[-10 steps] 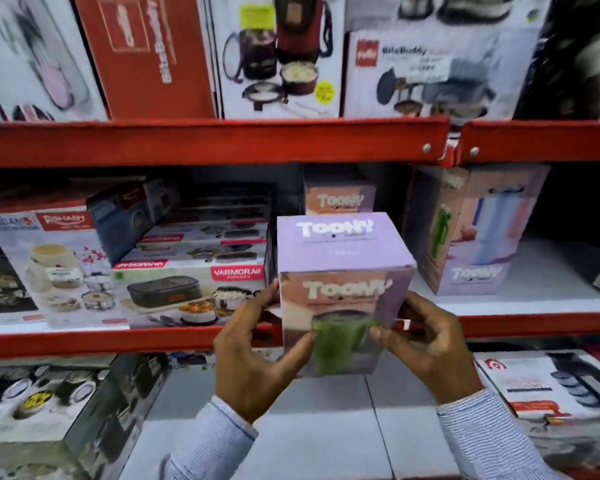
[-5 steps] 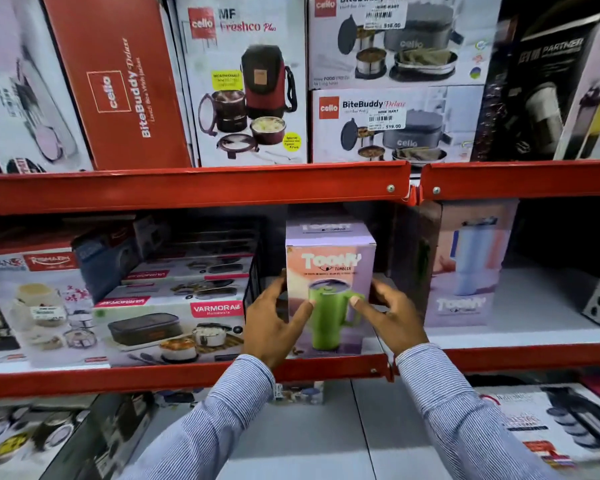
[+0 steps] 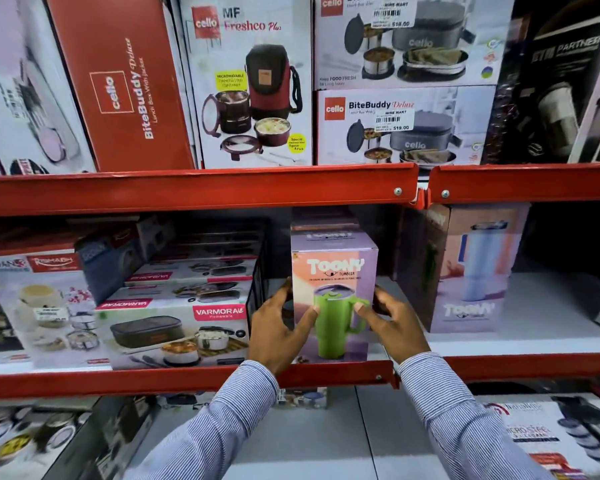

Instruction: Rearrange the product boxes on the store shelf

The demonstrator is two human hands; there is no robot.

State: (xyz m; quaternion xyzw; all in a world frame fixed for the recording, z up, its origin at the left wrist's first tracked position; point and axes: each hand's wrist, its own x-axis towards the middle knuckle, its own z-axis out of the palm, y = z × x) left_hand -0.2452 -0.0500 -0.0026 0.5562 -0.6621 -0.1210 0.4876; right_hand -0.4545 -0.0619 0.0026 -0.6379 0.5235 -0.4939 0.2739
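A lilac Toony tumbler box (image 3: 334, 271) with a green mug printed on its front stands upright on the middle shelf (image 3: 187, 381), near the front edge. My left hand (image 3: 278, 330) grips its left side, thumb across the front. My right hand (image 3: 392, 323) grips its right side the same way. Another Toony box (image 3: 323, 220) sits right behind it, mostly hidden. A second Toony tumbler box (image 3: 471, 271) with a pale blue mug stands to the right, turned slightly.
Stacked Varmora lunch box cartons (image 3: 174, 327) fill the shelf left of my hands. Cello BiteBuddy boxes (image 3: 402, 123) line the upper shelf. White shelf surface (image 3: 551, 313) shows at the right. More boxes (image 3: 561, 441) lie on the lower shelf.
One second ago I held the lilac box in the air in front of the shelf. It now stands on the middle shelf, pushed inward, with both hands still on its sides.
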